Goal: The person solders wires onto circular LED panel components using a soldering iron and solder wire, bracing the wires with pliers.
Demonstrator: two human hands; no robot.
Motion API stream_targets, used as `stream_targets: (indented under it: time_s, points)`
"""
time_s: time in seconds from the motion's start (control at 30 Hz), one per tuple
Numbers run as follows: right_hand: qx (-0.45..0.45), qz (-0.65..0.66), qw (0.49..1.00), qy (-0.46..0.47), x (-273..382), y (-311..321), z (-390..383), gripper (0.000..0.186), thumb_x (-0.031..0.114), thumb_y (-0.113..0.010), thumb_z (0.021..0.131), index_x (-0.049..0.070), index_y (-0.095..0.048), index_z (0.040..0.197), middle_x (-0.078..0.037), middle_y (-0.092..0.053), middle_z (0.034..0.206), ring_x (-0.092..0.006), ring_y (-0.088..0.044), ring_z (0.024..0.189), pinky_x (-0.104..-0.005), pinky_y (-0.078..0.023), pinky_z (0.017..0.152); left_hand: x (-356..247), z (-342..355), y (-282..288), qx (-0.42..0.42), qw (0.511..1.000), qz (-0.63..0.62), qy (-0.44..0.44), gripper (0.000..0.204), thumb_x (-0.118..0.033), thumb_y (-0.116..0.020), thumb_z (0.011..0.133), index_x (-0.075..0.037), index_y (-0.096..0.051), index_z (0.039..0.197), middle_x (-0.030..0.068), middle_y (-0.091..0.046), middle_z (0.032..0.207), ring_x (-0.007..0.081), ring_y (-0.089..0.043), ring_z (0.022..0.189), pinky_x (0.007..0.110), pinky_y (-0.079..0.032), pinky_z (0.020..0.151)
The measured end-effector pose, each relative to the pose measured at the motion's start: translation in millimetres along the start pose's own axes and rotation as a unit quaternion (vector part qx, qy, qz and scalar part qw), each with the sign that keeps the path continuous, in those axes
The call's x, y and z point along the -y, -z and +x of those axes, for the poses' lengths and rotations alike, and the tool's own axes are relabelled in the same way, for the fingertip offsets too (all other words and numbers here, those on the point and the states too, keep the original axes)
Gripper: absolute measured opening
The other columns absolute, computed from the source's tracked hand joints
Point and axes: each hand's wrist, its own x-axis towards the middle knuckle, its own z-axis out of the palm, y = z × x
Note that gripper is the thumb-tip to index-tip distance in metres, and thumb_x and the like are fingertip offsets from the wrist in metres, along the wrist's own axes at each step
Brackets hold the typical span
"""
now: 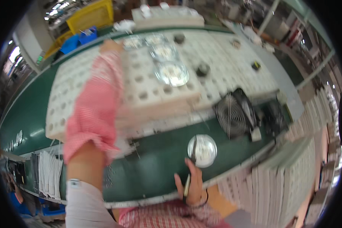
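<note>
My left hand reaches far out over the white foam tray, close to the leftmost of several round silver discs. Motion blurs its fingers, so what they hold, if anything, does not show. Near the front edge of the green bench, my right hand grips a slim tool with a pale shaft and a dark end that lies across another silver disc. The tool's exact kind is unclear. This disc rests flat on the green surface and has a pale centre.
A black fan with a wire guard stands at the right, beside a black bag-like bundle. Dark round pieces sit on the tray. White cables hang at the left edge. Stacked white foam sheets stand at the right.
</note>
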Motion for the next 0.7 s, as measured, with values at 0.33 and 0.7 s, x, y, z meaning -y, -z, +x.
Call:
stream_targets:
  time_s: [0.33,0.7]
  points:
    - [0.032,-0.122,0.99,0.067,-53,24,25,0.068,0.004,-0.077,0.078,0.009,-0.05,0.14,-0.024,-0.056,0.13,-0.0415,-0.056,0.113,-0.0458,-0.046,0.096,135,-179,194,-0.107,0.908,-0.26,-0.312,0.037,-0.03,-0.053,0.103,-0.002,-0.07,0.085,0.0097,-0.069,0.087,0.0168,-0.064,0.089,0.03,-0.046,0.082]
    - [0.182,-0.087,0.972,0.121,32,-6,0,0.089,0.023,-0.089,0.066,0.004,-0.047,0.142,-0.021,-0.055,0.127,-0.0381,-0.053,0.118,-0.0467,-0.041,0.097,240,-401,185,0.157,0.924,-0.077,-0.34,0.017,-0.012,-0.071,0.083,-0.009,-0.066,0.099,0.0058,-0.067,0.1,0.0269,-0.062,0.094,0.037,-0.042,0.086]
